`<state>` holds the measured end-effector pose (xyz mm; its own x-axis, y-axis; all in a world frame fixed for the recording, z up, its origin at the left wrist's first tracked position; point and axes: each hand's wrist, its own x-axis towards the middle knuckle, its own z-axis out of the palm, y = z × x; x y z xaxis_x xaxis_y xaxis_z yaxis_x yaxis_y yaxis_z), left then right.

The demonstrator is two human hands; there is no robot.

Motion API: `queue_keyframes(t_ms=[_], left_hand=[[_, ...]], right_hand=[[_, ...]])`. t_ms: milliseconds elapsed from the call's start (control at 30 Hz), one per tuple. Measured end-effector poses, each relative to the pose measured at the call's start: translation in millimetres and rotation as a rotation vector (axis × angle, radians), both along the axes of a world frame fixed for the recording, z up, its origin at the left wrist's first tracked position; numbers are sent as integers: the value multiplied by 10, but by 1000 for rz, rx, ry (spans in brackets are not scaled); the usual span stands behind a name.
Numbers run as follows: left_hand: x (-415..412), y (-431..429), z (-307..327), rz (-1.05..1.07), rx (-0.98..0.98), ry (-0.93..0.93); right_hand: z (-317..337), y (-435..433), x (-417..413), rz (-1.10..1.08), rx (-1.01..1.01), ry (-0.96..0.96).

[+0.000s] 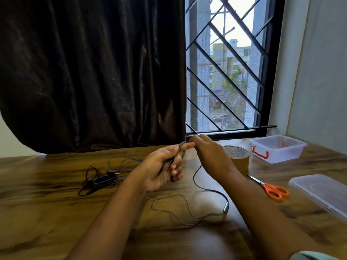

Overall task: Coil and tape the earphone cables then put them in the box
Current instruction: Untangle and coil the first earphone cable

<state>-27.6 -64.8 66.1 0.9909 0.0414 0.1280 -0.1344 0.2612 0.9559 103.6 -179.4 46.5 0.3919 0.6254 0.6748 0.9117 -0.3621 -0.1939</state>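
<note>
Cable (225, 207), centre frame: left hand (161, 166) grips its coils; right hand (208, 152) seemingly pinches a strand (fingertips blurred); slack trails over the table (56, 203) at lower centre.

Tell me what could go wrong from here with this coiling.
1. The grey cable trails in loose loops over the table. As it is drawn in, it may kink or knot near its metal plug.
2. The left hand and right hand both grip its coiled part, while the tape roll and scissors lie aside. Freeing a hand for them could let the turns spring open.
</note>
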Motion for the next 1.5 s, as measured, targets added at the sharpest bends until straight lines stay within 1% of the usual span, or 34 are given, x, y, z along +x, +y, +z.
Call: queue_keyframes(t_ms=[67, 167, 333, 400, 500, 533, 600, 700, 733, 767, 867, 933, 1033, 1133, 1200, 1267, 1333, 1500], left_hand=[[-4, -20, 6, 33, -92, -45], [4, -44, 21, 91, -173, -121], [72, 5, 25, 379, -198, -226], [97, 73, 3, 463, -227, -273], [107, 199, -10, 606, -246, -299], [114, 244, -23, 656, -213, -302], [112, 301, -56, 734, -47, -298], [112, 320, -111, 799, 345, -235], [129, 330, -137, 788, 459, -206], [148, 331, -158, 755, 533, -169], [162, 313, -207, 579, 579, -44], [119, 267, -189, 430, 523, 31], [50, 143, -98, 194, 423, 81], [6, 57, -10, 89, 194, 64], [-28, 54, 18, 16, 60, 65], [-56, 92, 12, -55, 44, 100], [-65, 118, -8, -107, 90, 145], [-69, 153, -53, -128, 77, 182]], right_hand=[[-37, 33, 1, 48, -14, 68], [-112, 87, -27, 109, -147, 151], [-210, 182, -24, 174, -295, 259], [-215, 210, -57, 189, -366, 256], [-227, 266, -129, 231, -425, 198], [-236, 287, -152, 251, -421, 175], [-241, 314, -213, 289, -385, 121], [-184, 301, -282, 322, -310, 42], [-159, 286, -287, 333, -282, 17], [-123, 263, -286, 345, -249, -4], [-36, 169, -210, 332, -94, -55], [2, 91, -146, 244, 1, -90], [9, 17, -55, 144, 130, -116], [12, -9, 6, 134, 243, -8], [3, -10, 26, 109, 259, 12], [-14, -8, 35, 90, 266, 4], [-13, -12, 23, 78, 295, -7], [15, -19, 39, 22, 360, -2]])
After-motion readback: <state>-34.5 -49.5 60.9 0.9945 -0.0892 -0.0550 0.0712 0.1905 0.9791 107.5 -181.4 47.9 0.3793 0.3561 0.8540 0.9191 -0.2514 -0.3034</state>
